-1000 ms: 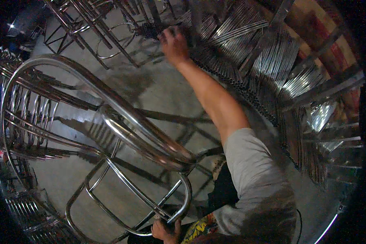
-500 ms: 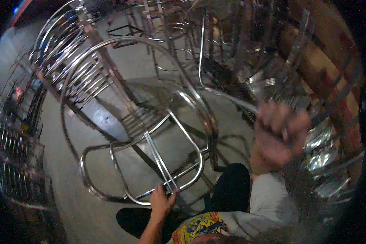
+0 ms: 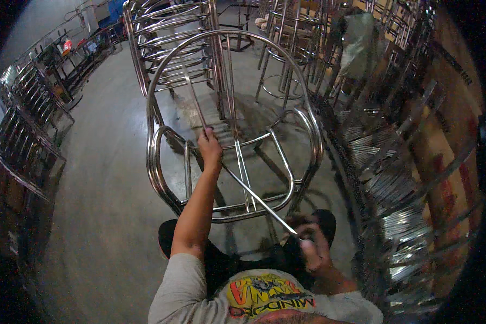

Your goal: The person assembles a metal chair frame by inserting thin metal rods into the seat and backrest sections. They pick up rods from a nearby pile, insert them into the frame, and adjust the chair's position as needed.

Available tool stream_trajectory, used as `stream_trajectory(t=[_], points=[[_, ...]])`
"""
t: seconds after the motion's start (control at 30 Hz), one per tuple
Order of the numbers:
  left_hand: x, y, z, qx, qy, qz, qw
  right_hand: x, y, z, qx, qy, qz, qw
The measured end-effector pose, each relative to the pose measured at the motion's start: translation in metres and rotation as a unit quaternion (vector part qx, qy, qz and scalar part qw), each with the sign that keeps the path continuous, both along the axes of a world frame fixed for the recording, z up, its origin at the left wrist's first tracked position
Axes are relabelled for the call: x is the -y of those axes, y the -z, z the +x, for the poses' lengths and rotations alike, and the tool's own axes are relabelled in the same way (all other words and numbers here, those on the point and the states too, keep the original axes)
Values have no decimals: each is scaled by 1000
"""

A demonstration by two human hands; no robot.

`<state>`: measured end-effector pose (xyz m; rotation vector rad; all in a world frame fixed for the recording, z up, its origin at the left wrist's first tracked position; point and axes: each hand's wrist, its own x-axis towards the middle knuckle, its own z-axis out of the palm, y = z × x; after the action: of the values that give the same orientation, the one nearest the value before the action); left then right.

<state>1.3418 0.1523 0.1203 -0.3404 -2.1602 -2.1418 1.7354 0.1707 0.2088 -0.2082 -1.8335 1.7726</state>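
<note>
Left grip (image 3: 209,147) on rod (image 3: 259,199), grey floor (image 3: 108,189), stacked frames (image 3: 217,65)

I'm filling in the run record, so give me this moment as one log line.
left hand: grips thin metal rod | right hand: at rod's lower end, grip blurred | tubular chair frame: in front

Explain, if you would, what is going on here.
A person's left grip is closed around a thin metal rod, which slants across a shiny chair frame in front of them. The right grip is by the rod's near end, too blurred to tell how it holds. More metal frames are stacked beyond.
</note>
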Motion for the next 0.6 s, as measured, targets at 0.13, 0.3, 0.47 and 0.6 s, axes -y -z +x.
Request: stream_trajectory(t=[0.13, 0.3, 0.47, 0.6], points=[[-17, 66, -4, -53, -13, -118, 991, -9, 41, -10, 314, -99, -393, 859], [-38, 99, -15, -66, 2, -128, 990, -24, 75, -39, 252, -130, -511, 812], [-51, 110, -47, -68, 24, -97, 993, -27, 76, -66, 299, -108, -492, 811], [-64, 114, -65, -56, 12, -93, 994, -31, 75, -86, 267, -105, -463, 838]])
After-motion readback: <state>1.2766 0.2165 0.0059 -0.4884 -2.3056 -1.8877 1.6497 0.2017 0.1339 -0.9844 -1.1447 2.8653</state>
